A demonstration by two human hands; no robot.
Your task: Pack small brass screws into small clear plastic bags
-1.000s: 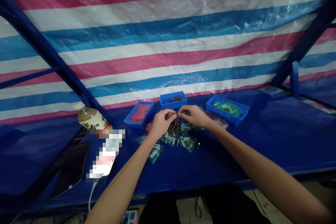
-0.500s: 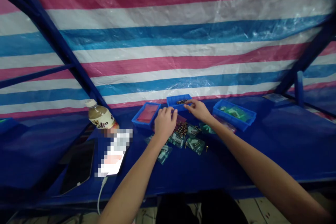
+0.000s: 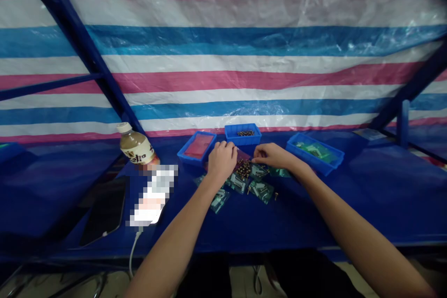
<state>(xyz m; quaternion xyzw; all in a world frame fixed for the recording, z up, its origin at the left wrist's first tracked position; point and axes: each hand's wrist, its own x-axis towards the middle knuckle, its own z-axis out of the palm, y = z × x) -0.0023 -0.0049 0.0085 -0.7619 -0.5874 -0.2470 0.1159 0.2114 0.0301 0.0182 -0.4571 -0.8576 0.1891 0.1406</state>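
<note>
My left hand (image 3: pixel 221 162) is bent down over the left side of a pile of small brass-coloured screws (image 3: pixel 243 168), its fingers curled and their tips hidden. Pink plastic (image 3: pixel 242 154) shows just right of those fingers; whether they grip it I cannot tell. On the pile's other side, my right hand (image 3: pixel 270 154) has thumb and fingers drawn together, and anything between them is too small to make out. Around the screws lie several small clear packets with metal parts, among them one packet (image 3: pixel 261 191) in front and another (image 3: pixel 219 200) below my left wrist.
Behind my hands stand a blue bin (image 3: pixel 179 154) of pink bags, a blue bin (image 3: pixel 243 140) with small metal parts and a blue bin (image 3: pixel 331 165) of green packets. At left are a drink bottle (image 3: pixel 138 149), a lit phone (image 3: pixel 153 200) on a cable and a dark tablet (image 3: pixel 104 212).
My right hand has come back from the small-parts bin towards me, down to the screw pile. My left hand has stayed nearly in place. The view has shifted slightly.
</note>
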